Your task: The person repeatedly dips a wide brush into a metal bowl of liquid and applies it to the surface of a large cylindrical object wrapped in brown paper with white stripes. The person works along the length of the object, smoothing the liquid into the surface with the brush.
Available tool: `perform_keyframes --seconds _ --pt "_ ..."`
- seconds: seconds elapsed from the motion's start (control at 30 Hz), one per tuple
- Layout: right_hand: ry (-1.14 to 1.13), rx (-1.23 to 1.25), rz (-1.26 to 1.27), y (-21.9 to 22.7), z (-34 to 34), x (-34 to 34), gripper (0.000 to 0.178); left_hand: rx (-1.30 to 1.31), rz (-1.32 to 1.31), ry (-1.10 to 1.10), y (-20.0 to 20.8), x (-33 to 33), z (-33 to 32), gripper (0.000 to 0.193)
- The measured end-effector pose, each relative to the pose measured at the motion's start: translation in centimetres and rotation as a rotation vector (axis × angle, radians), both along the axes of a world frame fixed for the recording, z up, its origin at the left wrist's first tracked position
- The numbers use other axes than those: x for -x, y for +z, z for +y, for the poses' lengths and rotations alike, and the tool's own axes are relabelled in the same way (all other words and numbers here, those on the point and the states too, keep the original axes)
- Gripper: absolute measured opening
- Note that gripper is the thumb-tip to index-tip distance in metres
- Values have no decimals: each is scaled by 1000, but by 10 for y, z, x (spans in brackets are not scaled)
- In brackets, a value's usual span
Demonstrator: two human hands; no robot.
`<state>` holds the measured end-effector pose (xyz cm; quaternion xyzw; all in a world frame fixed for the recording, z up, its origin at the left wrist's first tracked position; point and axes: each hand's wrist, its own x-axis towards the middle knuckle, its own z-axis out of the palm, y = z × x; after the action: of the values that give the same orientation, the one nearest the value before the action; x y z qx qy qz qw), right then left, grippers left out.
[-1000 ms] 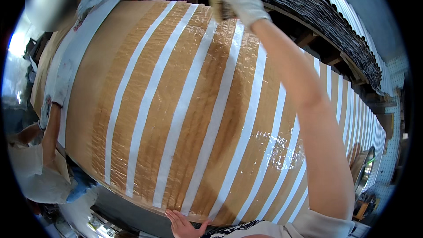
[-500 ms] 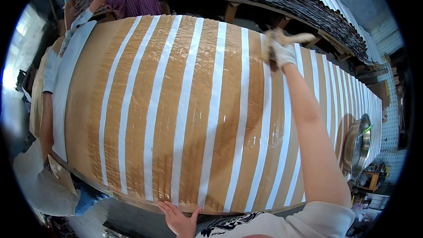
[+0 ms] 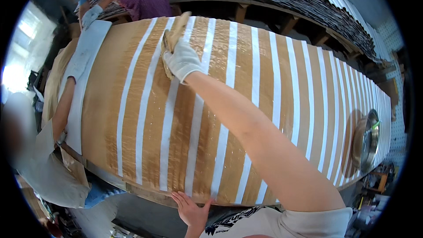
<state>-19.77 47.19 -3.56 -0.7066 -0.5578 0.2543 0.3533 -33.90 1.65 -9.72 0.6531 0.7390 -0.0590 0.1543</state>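
Here the gloved right hand (image 3: pixel 184 61) grips the brush (image 3: pixel 174 39) on the far part of the striped sheets (image 3: pixel 243 61), handle pointing to their far edge; the left hand (image 3: pixel 193 212), nearly empty-palmed, fingers spread, rests at their near edge

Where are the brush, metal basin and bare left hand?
Brush (image 3: pixel 178 30), head view: on its handle.
Metal basin (image 3: pixel 359 147), head view: on its outer wall.
Bare left hand (image 3: pixel 192 212), head view: on its back.

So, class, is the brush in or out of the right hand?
In: the gloved right hand grips the brush, whose handle sticks out beyond it.
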Motion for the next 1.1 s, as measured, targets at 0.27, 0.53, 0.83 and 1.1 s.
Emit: perform_keyframes --seconds 0.27,0.53,0.83,1.1 --pt "-465 66 -203 -46 -101 -236 61 5 -2 11 0 0 2 124" --pt "-544 -166 -420 -22 -125 -262 44 1 -19 -1 -11 4 -4 127" --pt "29 42 124 -18 -95 33 56 -172 19 -68 -3 7 -4 120" --pt "-473 -191 26 -48 -236 -209 49 -224 -30 -123 -8 13 -7 112"
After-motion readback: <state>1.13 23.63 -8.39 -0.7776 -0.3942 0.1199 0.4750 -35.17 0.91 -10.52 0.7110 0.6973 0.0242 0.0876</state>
